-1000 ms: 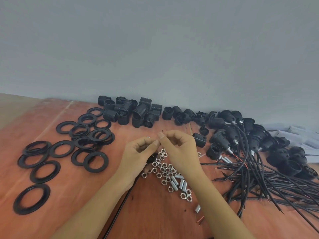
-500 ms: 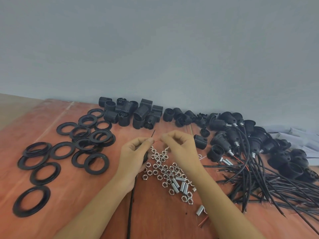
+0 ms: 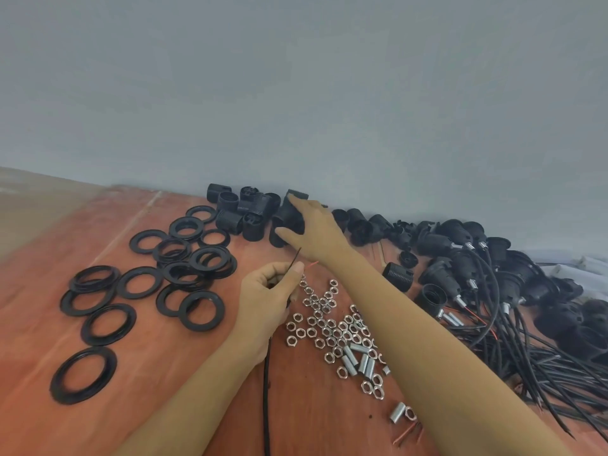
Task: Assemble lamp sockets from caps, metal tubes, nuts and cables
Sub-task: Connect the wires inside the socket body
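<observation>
My left hand (image 3: 268, 291) pinches the end of a black cable (image 3: 266, 386), whose thin black and red wire tips stick up past the thumb; the cable runs down toward me. My right hand (image 3: 312, 230) has reached to the back of the table and its fingers curl over a black socket body (image 3: 286, 213) in the pile of socket bodies (image 3: 243, 212). Silver nuts (image 3: 324, 324) and short metal tubes (image 3: 360, 358) lie scattered under my right forearm.
Black flat rings (image 3: 184, 268) spread over the left of the red-brown table (image 3: 164, 373). Finished sockets with cables (image 3: 460, 268) and a heap of loose black cables (image 3: 543, 366) fill the right side. A grey wall rises behind.
My right hand left the wire tips and stretched forward to the pile of socket bodies at the wall. My left hand stayed, still holding the cable end.
</observation>
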`<state>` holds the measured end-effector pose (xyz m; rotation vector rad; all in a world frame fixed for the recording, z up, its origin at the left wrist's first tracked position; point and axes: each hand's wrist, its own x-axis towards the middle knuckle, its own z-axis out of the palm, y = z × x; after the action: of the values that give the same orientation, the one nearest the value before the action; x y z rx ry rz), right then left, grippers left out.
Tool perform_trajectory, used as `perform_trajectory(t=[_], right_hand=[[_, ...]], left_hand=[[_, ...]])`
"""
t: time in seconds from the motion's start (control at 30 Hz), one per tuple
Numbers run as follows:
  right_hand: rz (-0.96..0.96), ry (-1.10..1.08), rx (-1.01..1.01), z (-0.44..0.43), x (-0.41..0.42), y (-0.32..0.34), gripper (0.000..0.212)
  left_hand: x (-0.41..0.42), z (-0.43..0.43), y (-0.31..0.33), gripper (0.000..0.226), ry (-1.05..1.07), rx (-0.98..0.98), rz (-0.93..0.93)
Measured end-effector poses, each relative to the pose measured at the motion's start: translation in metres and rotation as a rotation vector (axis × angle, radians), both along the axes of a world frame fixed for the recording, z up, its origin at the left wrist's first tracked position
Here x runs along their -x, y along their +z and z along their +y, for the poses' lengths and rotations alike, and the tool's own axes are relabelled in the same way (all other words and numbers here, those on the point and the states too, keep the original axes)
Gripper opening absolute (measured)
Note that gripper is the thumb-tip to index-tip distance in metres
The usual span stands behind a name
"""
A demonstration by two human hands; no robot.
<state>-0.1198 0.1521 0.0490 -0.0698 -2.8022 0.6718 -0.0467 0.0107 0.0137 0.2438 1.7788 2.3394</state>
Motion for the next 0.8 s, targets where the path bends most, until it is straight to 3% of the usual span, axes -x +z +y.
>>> perform_trajectory(t=[0.1,0.17,0.23,0.3,0.43,0.53,0.63,0.8], right_hand=[[0.066,-0.031,-0.001,-0.005,0.003,-0.001,0.062],[0.193,-0.099,0.187,-0.008,-0.005,0.001,0.057],[0.276,-0.193,0.542,-0.009,-0.020,0.007,0.044],[0.271,-0.214,1.003,-0.007,-0.043,0.013,0.019],[0.168,-0.218,1.656,0.004,-0.101,0.019,0.027],[0.109,-0.191,1.794,0.009,-0.135,0.013,0.051],[0.075,-0.164,1.803,0.009,-0.156,0.004,0.039],[0.009,-0.184,1.943,-0.001,-0.167,-0.005,0.046]], left_hand=[[0.000,-0.001,0.000,0.017,0.009,0.011,0.030],[0.000,-0.001,0.000,0.017,0.014,0.017,0.037],[0.001,-0.002,-0.001,0.017,0.013,0.015,0.029],[0.001,-0.002,-0.002,0.018,0.003,0.021,0.025],[0.001,-0.002,-0.003,0.018,-0.004,0.039,0.046],[-0.002,-0.001,-0.002,0.014,0.002,0.103,0.147],[-0.007,0.001,-0.002,0.009,0.035,0.210,0.286],[-0.018,0.004,0.001,0.008,0.014,0.252,0.414]])
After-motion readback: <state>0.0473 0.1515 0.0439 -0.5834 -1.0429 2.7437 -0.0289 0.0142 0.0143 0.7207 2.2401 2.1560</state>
